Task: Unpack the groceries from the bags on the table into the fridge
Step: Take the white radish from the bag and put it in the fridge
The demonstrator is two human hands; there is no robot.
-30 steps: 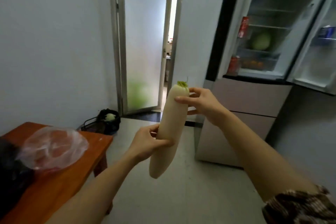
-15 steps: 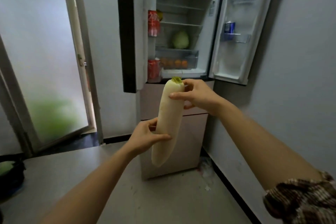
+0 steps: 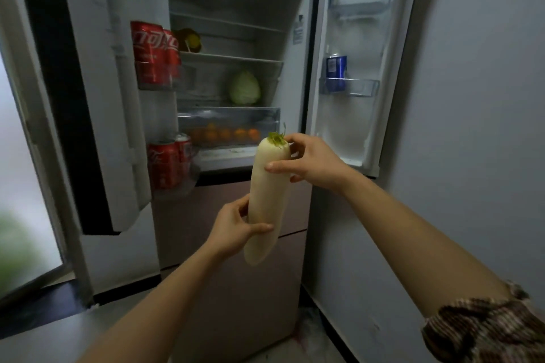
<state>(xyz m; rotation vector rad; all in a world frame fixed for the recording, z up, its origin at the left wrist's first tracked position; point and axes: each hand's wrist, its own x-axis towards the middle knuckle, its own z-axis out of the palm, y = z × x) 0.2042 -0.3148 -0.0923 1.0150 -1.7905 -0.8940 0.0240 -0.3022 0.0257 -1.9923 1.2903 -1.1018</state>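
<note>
Left hand (image 3: 236, 228) and right hand (image 3: 312, 163) grip upright radish (image 3: 267, 200).

There is one view only, from a wide-angle camera on the person's head. It looks forward and a little down, straight at the open fridge (image 3: 236, 82), close enough that the cabinet and both doors fill most of the frame. The left door (image 3: 97, 97) and the right door (image 3: 362, 62) bow outward near the edges, from the wide lens. Both forearms reach up from the bottom edge toward the middle. No second view overlaps it.
</note>
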